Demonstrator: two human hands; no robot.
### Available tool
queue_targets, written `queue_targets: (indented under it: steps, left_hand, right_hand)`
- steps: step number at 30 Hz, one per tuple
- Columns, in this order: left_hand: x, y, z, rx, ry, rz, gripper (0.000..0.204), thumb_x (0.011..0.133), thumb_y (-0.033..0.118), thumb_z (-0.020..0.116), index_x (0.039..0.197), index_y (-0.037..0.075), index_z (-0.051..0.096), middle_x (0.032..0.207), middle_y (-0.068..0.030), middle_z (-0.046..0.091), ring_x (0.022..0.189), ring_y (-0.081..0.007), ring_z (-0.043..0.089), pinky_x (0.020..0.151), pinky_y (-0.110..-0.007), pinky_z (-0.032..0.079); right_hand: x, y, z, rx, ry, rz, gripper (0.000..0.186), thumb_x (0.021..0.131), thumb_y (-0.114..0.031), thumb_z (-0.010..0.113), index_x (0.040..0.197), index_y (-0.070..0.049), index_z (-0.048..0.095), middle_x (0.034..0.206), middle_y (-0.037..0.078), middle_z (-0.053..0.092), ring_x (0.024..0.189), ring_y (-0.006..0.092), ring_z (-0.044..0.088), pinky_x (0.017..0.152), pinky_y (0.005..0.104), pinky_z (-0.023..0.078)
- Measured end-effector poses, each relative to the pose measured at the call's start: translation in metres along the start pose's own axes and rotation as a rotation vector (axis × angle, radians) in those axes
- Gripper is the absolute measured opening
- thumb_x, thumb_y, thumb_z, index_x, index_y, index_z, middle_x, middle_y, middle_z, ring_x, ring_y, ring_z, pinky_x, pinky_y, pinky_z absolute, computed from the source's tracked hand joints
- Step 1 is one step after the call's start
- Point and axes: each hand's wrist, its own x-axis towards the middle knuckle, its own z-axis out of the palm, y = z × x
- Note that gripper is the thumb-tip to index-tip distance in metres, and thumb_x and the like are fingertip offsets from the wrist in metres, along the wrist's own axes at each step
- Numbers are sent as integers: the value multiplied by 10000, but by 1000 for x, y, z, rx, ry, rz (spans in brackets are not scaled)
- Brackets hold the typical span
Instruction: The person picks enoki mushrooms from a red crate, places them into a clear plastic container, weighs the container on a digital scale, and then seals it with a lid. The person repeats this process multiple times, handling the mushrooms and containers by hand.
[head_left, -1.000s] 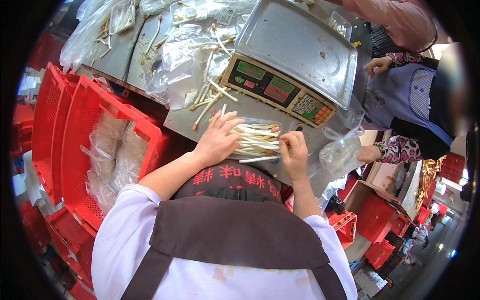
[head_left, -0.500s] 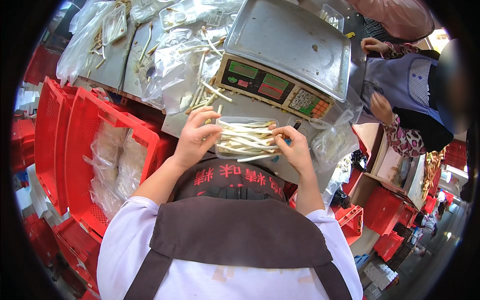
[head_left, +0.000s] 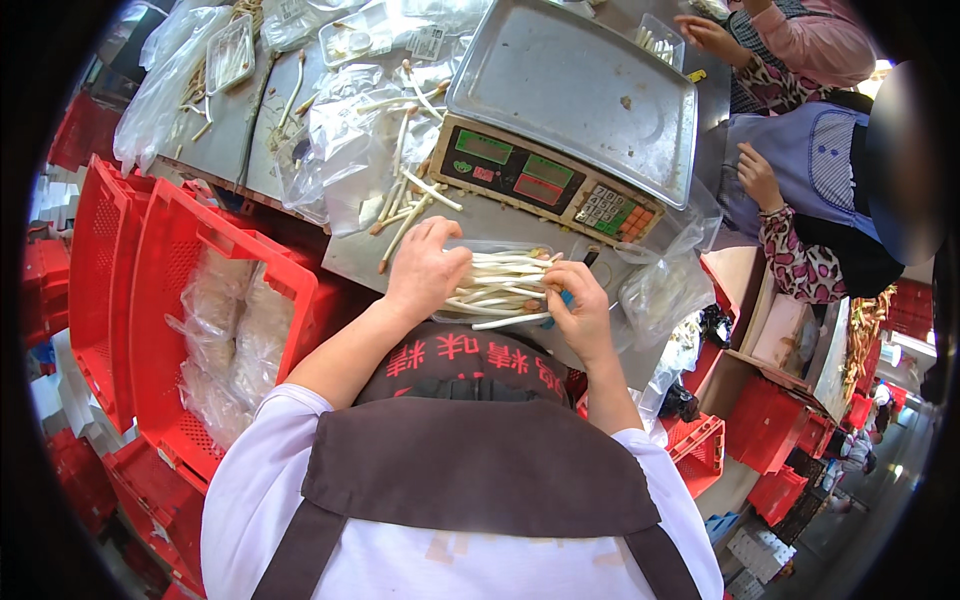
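Observation:
A clear plastic tray [head_left: 478,245] on the metal table in front of me holds a bundle of long white stalks [head_left: 505,285], some with brownish tips. My left hand [head_left: 430,270] is closed over the left ends of the stalks, its fingers bent. At their right ends my right hand [head_left: 580,305] has thumb and fingers pressed together on the stalks. One stalk sticks out along the near side of the tray. Loose stalks [head_left: 408,225] lie just beyond my left hand, beside the scale [head_left: 560,170].
Clear plastic bags [head_left: 665,285] lie right of the tray. More bags and stalks cover the table's far left. Red crates [head_left: 165,300] stand at my left, one containing bagged goods [head_left: 240,340]. A co-worker [head_left: 800,170] is at the right, near another tray of stalks [head_left: 658,42].
My left hand has moved right, from the tray's left edge onto the stalks. My right hand has dropped slightly nearer to me. At the right, the other people's hands have shifted.

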Motion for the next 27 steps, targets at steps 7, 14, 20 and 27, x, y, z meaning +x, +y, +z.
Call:
queue_targets:
  steps: [7, 14, 20, 27]
  left_hand:
    - [-3, -9, -16, 130, 31, 33, 84, 691, 111, 643, 745, 84, 585, 1011, -81, 544, 1064, -273, 498, 888, -403, 407]
    - [-4, -15, -1, 100, 17, 45, 156, 697, 121, 637, 844, 88, 596, 1023, -88, 548, 1088, -273, 492, 926, -418, 391]
    - [-2, 11, 1, 172, -148, 129, 503, 739, 234, 678, 1200, 86, 541, 1340, -87, 444, 1306, -249, 360, 1089, -452, 246]
    - [-1, 27, -1, 181, -339, 83, 616, 769, 336, 664, 1293, 77, 470, 1443, -103, 331, 1354, -234, 286, 1110, -437, 203]
  right_hand:
    - [0, 0, 3, -131, 67, -41, 274, 781, -78, 621, 1049, -29, 609, 1140, 124, 567, 1083, 300, 509, 926, 373, 405]
    - [2, 25, 22, -406, 32, -137, 398, 779, -213, 645, 1154, -84, 607, 1318, 155, 466, 1238, 360, 384, 1000, 445, 338]
    - [7, 3, 13, -701, -117, -32, 427, 770, -267, 654, 1186, -183, 611, 1287, 148, 453, 1194, 344, 387, 966, 478, 329]
    - [-6, 13, -6, -258, 6, 67, 352, 762, -183, 679, 1099, -92, 631, 1105, 130, 523, 976, 293, 536, 830, 383, 437]
